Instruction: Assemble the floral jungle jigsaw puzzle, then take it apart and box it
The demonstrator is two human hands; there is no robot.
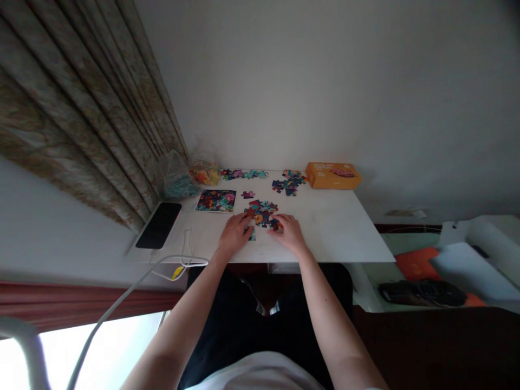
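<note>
A cluster of colourful jigsaw puzzle pieces (262, 208) lies flat on the white table, between my two hands. My left hand (234, 234) rests at the cluster's left edge, fingertips touching it, with thumb and fingers apart. Close by its thumb is a teal puzzle piece (252, 234), partly covered. On the right side, my right hand (287, 232) curls its thumb and fingers around a dark puzzle piece (278, 225) at the cluster's edge. A single purple puzzle piece (247, 194) lies just beyond the cluster. The picture card (215, 200) is left of it.
Along the back are a joined strip of pieces (244, 174), another group of pieces (290, 183) and an orange box (333, 176). Bagged pieces (205, 172) and a second clear bag (179, 181) stand back left. A phone (158, 225) and white cable (179, 257) occupy the left side.
</note>
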